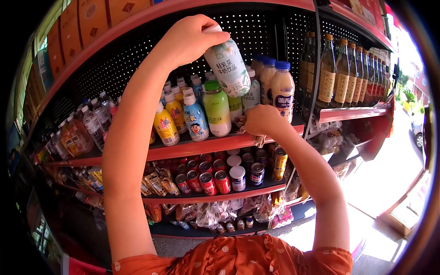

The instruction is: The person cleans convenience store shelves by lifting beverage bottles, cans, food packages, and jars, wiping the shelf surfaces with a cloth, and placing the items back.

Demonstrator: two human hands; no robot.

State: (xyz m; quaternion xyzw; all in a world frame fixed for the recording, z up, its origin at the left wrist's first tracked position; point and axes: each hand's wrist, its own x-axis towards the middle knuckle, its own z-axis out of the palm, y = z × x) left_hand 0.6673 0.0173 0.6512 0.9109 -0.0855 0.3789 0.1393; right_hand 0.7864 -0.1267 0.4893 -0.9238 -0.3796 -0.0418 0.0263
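My left hand [195, 39] is closed around the cap of a pale green-and-white milk tea bottle [227, 66], which hangs tilted above the shelf's front row. Lower down, my right hand [265, 120] is closed on a crumpled brownish cloth [259, 139], pressed at the shelf's front edge. Just left of that hand stands a green-capped bottle [217, 110] with a green-to-cream body. Behind the hand is another milk tea bottle [251, 91], partly hidden. To its right is a blue-capped bottle [283, 89].
Blue and yellow drink bottles [195, 117] line the red-edged shelf [183, 150]. Cans [207, 182] stand one shelf below, with bagged goods [215, 213] beneath. Tall glass bottles [327, 71] fill the right-hand rack. Clear bottles [94, 126] stand at the left.
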